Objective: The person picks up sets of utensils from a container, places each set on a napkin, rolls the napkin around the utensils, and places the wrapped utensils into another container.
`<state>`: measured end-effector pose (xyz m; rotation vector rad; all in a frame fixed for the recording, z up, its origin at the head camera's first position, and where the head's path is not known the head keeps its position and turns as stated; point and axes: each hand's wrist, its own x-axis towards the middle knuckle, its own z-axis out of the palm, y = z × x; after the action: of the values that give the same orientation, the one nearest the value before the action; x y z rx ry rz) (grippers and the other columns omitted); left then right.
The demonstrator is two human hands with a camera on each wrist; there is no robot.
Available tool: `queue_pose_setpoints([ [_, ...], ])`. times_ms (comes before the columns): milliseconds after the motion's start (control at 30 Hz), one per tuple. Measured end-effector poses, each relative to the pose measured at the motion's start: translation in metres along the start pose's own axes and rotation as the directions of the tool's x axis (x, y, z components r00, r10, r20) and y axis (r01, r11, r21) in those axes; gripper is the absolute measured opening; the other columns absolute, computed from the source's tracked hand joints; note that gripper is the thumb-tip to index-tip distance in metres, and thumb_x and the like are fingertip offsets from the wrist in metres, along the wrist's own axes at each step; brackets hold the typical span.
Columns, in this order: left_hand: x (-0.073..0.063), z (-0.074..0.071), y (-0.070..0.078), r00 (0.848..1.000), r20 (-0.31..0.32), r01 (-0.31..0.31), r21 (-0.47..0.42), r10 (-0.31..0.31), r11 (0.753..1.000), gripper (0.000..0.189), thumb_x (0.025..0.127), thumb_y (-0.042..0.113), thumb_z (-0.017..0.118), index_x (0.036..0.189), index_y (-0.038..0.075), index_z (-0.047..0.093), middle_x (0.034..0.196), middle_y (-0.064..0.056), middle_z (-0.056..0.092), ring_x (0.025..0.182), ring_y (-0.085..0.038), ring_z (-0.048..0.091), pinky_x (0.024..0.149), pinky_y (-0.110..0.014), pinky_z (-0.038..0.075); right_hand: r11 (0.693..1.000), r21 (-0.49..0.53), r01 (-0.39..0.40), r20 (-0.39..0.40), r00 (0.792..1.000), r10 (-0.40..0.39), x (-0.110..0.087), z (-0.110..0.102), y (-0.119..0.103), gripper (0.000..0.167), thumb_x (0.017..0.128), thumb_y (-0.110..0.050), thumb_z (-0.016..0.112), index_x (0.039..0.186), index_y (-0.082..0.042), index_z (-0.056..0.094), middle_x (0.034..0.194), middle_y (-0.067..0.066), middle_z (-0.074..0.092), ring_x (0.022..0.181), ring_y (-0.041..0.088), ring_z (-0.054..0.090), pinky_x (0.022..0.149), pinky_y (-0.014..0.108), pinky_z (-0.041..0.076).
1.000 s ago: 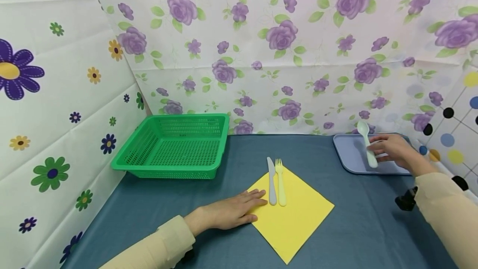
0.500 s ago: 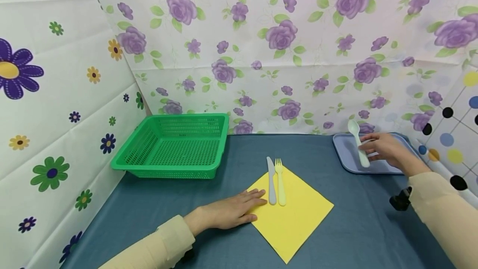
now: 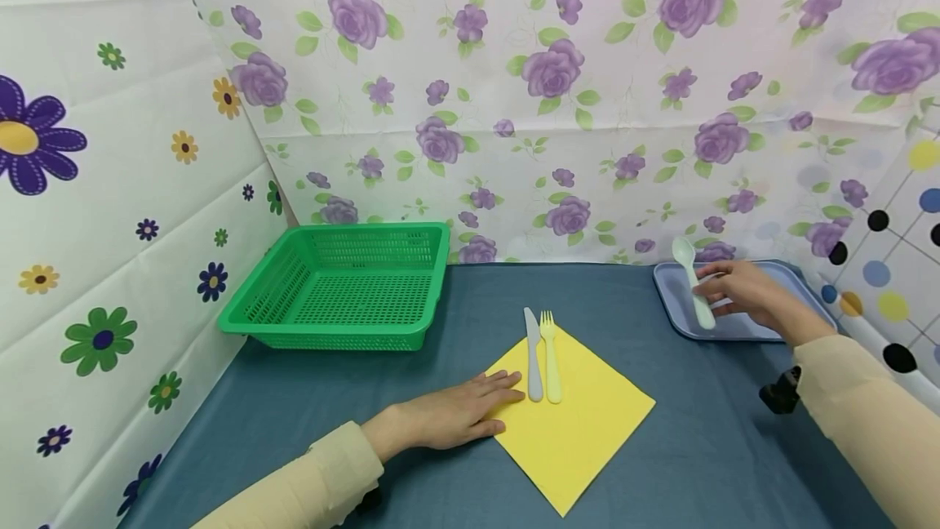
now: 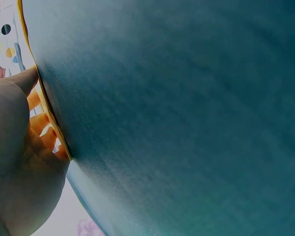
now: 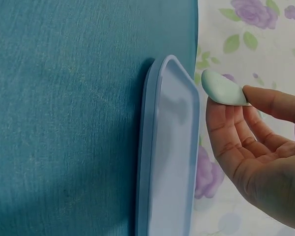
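Note:
My right hand (image 3: pixel 738 291) pinches a pale green spoon (image 3: pixel 693 284) by its handle, bowl pointing up and away, above the blue tray (image 3: pixel 671 313). In the right wrist view the spoon's handle end (image 5: pixel 223 88) sits between thumb and fingertips, apart from the tray. My left hand (image 3: pixel 458 415) lies with straight fingers on the left corner of a yellow napkin (image 3: pixel 587 431). Beside those fingertips a grey knife (image 3: pixel 534 357) and a yellow fork (image 3: pixel 550 357) lie side by side on the napkin, their tips reaching past its far edge. In the left wrist view the napkin shows edge-on.
A green perforated basket (image 3: pixel 426 333) stands at the back left of the blue-grey tabletop (image 3: pixel 352 390). Flowered cloth (image 3: pixel 499 145) walls the back, and other patterned cloths close off both sides.
My right hand has carried the spoon a little to the left over the tray. The left hand, napkin, knife and fork have stayed in place.

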<state>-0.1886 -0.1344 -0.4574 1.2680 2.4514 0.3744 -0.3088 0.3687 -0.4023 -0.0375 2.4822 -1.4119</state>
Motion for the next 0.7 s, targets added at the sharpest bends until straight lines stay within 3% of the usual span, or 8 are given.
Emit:
queue_pose_setpoints([
  [333, 0.000, 0.000, 0.000, 1.000, 0.003, -0.001, -0.003, 0.001, 1.000, 0.056, 0.114, 0.042, 0.038, 0.166, 0.021, 0.029, 0.175, 0.003, 0.012, 0.160, -0.015, 0.008, 0.129, -0.035, 0.013, 1.000, 0.009, 0.015, 0.015, 1.000, -0.015, -0.001, 0.008, -0.006, 0.061, 0.104, -0.024, 0.066, 0.147, 0.011, 0.040, 0.111, 0.012, 0.065, 0.096, 0.023, 0.066, 0.085, 0.045, 0.063],
  [700, 0.000, 0.001, -0.001, 1.000, -0.001, 0.002, 0.026, -0.002, 1.000, 0.056, 0.114, 0.042, 0.038, 0.166, 0.022, 0.029, 0.175, 0.003, 0.011, 0.160, -0.015, 0.009, 0.129, -0.036, 0.015, 0.999, 0.042, 0.021, 0.062, 0.998, -0.024, -0.001, 0.030, -0.023, 0.059, 0.104, -0.025, 0.066, 0.147, 0.008, 0.041, 0.126, 0.022, 0.057, 0.101, 0.026, 0.066, 0.087, 0.046, 0.062],
])
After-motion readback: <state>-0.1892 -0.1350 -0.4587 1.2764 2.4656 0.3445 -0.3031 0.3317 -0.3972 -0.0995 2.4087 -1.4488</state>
